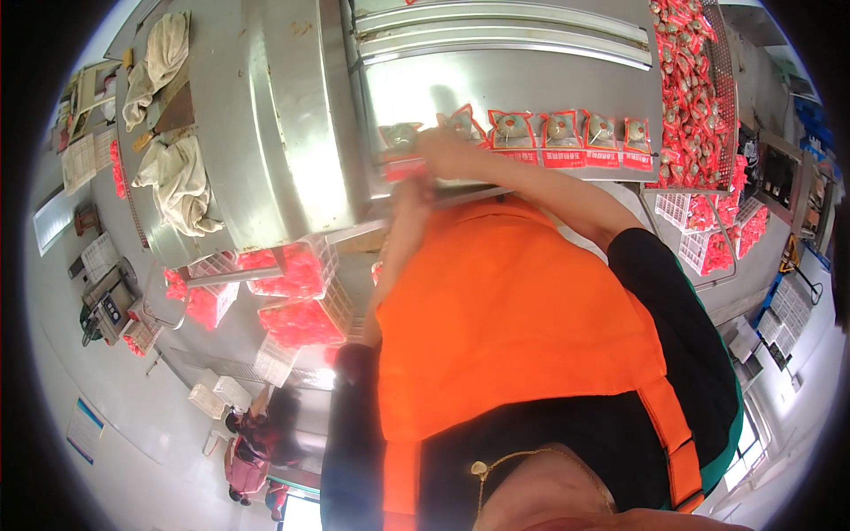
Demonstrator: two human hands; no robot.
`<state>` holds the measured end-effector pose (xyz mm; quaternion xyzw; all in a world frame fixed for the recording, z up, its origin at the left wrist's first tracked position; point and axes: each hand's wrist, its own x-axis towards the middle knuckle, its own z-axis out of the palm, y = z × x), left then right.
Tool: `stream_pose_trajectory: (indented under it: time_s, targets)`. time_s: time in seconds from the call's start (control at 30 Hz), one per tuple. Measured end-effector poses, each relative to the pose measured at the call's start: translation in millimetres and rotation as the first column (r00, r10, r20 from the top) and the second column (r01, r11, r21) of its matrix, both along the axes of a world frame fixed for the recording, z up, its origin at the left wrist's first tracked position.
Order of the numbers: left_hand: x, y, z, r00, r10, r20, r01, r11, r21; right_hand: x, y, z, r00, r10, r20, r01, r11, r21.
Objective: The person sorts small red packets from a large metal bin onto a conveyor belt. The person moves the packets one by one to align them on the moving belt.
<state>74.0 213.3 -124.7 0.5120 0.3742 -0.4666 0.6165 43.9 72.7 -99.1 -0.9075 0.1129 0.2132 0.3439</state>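
A row of red-edged clear pouches [510, 129] lies along the near side of a stainless-steel packing machine bed [571, 79]. Each holds a rounded brownish-green item, and their red printed ends point towards me. My right hand [443, 154] reaches across to the left end of this row, over the lower part of a tilted pouch [459, 124]. Just below it is my left hand [413, 189], close to the red end of the leftmost pouch [400, 135]. Both hands are blurred, so whether either grips a pouch is unclear.
Metal bars [505, 33] cross the bed's far side. Left stands a steel cover [265, 119] beside crumpled cloths [176, 182]. A perforated tray [720, 99] heaped with filled pouches is at right. Crates [335, 308] of red packets sit below; people [255, 431] work behind.
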Motion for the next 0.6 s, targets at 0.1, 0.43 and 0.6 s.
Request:
stream_pose_trajectory:
  time_s: [0.1, 0.43, 0.6]
  targets:
    - [3, 2, -3, 0.991, -0.134, 0.021, 0.131, 0.987, 0.097, -9, 18, 20, 0.992, -0.004, 0.124, 0.014, 0.997, -0.080]
    - [-1, -7, 10, 0.986, -0.151, 0.063, 0.144, 0.984, 0.109, 20, -49, -5, 0.915, -0.066, 0.398, 0.091, 0.995, -0.043]
    - [-3, -11, 13, 0.991, -0.121, 0.062, 0.117, 0.991, 0.060, 47, -44, -12, 0.970, 0.109, 0.219, -0.121, 0.992, 0.042]
